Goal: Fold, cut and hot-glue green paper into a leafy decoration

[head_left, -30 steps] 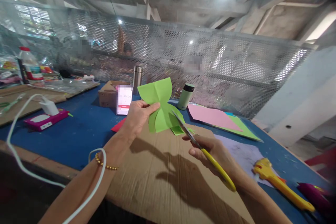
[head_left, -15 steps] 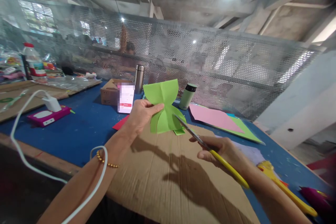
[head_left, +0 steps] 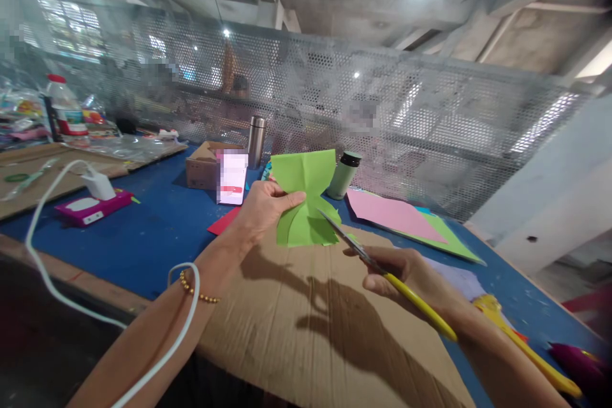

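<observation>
Two hands busy, frame centre: left hand (head_left: 261, 207) pinches the green paper (head_left: 306, 201) at its narrow waist; right hand (head_left: 411, 271) is closed round yellow-handled scissors (head_left: 377, 264), blades apparently touching the lower edge. I'd call the paper light and floppy; grip near the cut.

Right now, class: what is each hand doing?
Left hand: closed, pinching the folded green paper.
Right hand: closed on the yellow-handled scissors, blades at the paper's edge.
</observation>
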`<move>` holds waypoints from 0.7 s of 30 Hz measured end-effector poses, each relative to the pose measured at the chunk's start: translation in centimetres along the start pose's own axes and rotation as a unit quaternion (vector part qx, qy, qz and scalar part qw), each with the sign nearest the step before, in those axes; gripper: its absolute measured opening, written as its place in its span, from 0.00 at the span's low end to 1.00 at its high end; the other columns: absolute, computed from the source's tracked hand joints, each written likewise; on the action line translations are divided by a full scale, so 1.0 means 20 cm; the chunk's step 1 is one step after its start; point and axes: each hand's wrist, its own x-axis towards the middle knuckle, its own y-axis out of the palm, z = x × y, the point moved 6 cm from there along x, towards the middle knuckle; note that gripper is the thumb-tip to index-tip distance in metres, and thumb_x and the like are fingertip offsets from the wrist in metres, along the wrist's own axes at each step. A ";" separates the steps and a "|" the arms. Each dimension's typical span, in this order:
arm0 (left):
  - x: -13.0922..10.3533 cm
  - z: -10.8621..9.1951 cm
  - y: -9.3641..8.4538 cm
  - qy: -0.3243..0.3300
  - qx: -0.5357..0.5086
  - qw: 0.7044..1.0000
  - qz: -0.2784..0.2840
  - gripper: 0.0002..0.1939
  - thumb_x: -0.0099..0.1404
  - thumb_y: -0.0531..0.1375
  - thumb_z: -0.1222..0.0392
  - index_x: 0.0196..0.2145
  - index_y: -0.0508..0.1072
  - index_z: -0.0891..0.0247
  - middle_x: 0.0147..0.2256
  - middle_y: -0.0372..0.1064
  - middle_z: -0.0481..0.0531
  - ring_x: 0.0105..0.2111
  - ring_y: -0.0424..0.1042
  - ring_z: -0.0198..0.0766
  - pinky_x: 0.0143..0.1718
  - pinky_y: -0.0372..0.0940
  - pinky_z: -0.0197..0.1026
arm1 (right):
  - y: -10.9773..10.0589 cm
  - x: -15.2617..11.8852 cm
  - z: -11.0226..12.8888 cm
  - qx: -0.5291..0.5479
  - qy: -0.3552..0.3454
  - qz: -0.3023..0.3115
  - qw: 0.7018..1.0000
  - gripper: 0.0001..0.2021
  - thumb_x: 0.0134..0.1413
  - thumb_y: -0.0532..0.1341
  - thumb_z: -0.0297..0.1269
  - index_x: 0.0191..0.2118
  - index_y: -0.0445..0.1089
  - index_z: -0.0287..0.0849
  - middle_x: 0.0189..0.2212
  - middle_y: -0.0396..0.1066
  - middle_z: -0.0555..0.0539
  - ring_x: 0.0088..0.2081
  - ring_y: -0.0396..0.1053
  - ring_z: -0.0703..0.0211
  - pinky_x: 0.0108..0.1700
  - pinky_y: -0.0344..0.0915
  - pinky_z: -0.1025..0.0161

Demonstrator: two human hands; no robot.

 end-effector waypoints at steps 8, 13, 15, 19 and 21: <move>0.00 0.00 0.01 0.008 0.020 1.000 0.017 0.10 0.45 0.75 0.58 0.24 0.81 0.65 0.27 0.79 0.55 0.29 0.76 0.41 0.34 0.73 0.45 | 0.00 -0.01 -0.06 0.034 0.021 0.005 0.999 0.28 0.53 0.66 0.60 0.47 0.80 0.40 0.23 0.50 0.54 0.25 0.48 0.64 0.24 0.44 0.65; 0.00 -0.01 0.01 0.012 0.025 0.999 0.024 0.10 0.45 0.75 0.58 0.22 0.80 0.65 0.26 0.78 0.55 0.28 0.75 0.41 0.33 0.72 0.44 | 0.00 -0.02 -0.09 0.036 0.033 0.011 0.999 0.28 0.52 0.67 0.60 0.47 0.79 0.39 0.21 0.50 0.55 0.24 0.47 0.65 0.24 0.44 0.65; -0.01 -0.01 0.01 0.008 0.029 0.999 0.028 0.10 0.46 0.74 0.57 0.22 0.80 0.64 0.26 0.78 0.56 0.28 0.75 0.41 0.33 0.72 0.45 | 0.00 -0.02 -0.11 0.026 0.031 0.021 0.999 0.26 0.54 0.66 0.59 0.47 0.79 0.40 0.21 0.50 0.55 0.24 0.47 0.64 0.24 0.44 0.64; -0.01 0.00 0.02 0.007 0.040 0.998 0.039 0.10 0.49 0.73 0.56 0.22 0.80 0.64 0.26 0.78 0.56 0.30 0.77 0.44 0.36 0.73 0.47 | 0.00 -0.03 -0.12 0.011 0.026 0.031 0.999 0.25 0.55 0.66 0.59 0.46 0.79 0.40 0.22 0.49 0.55 0.24 0.46 0.64 0.24 0.42 0.64; -0.01 0.00 0.02 0.008 0.044 0.998 0.047 0.10 0.49 0.73 0.56 0.22 0.80 0.64 0.26 0.78 0.56 0.30 0.77 0.44 0.36 0.73 0.47 | 0.00 -0.03 -0.10 0.012 0.021 0.033 0.999 0.26 0.54 0.65 0.60 0.43 0.79 0.40 0.22 0.48 0.55 0.24 0.45 0.65 0.24 0.41 0.65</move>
